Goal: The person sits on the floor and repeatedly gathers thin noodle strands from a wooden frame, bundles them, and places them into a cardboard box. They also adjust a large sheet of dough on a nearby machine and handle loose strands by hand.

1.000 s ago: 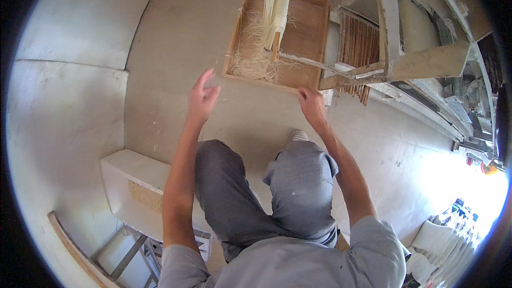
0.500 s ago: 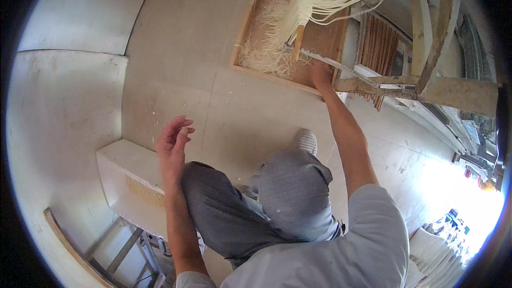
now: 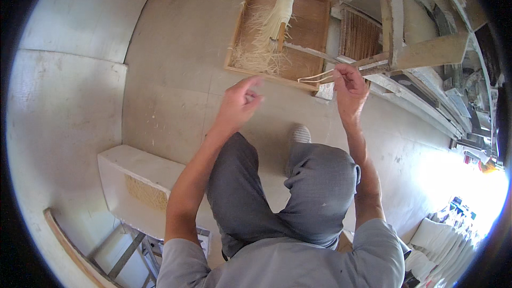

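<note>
A few pale noodle strands (image 3: 316,77) dangle from the pinched fingers of my right hand (image 3: 350,88), just past the near right corner of a shallow wooden tray (image 3: 308,32). My left hand (image 3: 240,102) is raised over the floor near the tray's front edge. It is slightly blurred, its fingers loosely bent and apart, with nothing seen in it. A bundle of long noodles (image 3: 284,5) hangs from a wooden stick (image 3: 280,37) above the tray. Broken noodle bits (image 3: 258,58) lie along the tray's left side and front.
A wooden frame (image 3: 394,26) with beams stands at the right, beside a stack of brown sticks (image 3: 361,33). On the left, a white box (image 3: 138,168) sits against the pale wall (image 3: 69,112). Bright light comes from the lower right.
My right hand has come up out of the tray with noodle strands in it. The left hand has moved right and forward. The hanging noodles now appear narrower and farther left.
</note>
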`<control>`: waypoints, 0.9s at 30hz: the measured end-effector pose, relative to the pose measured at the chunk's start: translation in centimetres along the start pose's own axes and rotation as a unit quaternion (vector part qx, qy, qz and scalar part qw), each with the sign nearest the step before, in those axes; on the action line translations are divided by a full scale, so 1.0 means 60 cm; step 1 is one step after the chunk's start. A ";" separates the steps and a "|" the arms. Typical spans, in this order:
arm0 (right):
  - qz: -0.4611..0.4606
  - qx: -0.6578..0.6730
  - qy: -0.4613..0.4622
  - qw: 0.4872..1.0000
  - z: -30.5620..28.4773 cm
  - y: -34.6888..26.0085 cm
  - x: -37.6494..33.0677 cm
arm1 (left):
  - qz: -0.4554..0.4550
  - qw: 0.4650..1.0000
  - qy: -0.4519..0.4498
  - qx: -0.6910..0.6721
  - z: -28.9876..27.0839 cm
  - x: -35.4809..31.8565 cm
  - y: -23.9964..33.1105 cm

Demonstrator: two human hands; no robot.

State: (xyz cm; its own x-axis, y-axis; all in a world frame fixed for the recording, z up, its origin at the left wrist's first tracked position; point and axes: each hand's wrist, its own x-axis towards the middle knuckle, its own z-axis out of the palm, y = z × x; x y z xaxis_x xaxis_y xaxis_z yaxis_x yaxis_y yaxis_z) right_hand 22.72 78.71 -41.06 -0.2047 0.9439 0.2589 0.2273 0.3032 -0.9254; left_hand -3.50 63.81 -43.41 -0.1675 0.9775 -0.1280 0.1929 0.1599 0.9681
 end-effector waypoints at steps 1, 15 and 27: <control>0.026 0.050 -0.015 0.998 -0.009 -0.032 0.000 | 0.036 0.999 -0.006 -0.005 0.024 0.013 0.010; 0.109 0.265 -0.198 0.937 -0.022 -0.263 0.057 | -0.022 0.990 -0.096 -0.102 0.110 0.028 -0.018; 0.268 0.367 -0.278 0.846 -0.010 -0.204 0.057 | 0.086 0.970 0.225 -0.010 -0.170 -0.066 0.127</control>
State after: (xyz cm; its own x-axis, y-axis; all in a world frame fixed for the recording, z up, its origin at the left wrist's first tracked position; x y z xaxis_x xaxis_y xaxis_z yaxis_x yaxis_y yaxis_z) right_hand 19.80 78.32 -28.70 -0.7229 0.6506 -0.2328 -0.1823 -0.5045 -0.8440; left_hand -11.23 59.75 -33.35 -0.5408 0.8297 0.1384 0.2365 -0.0079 0.9716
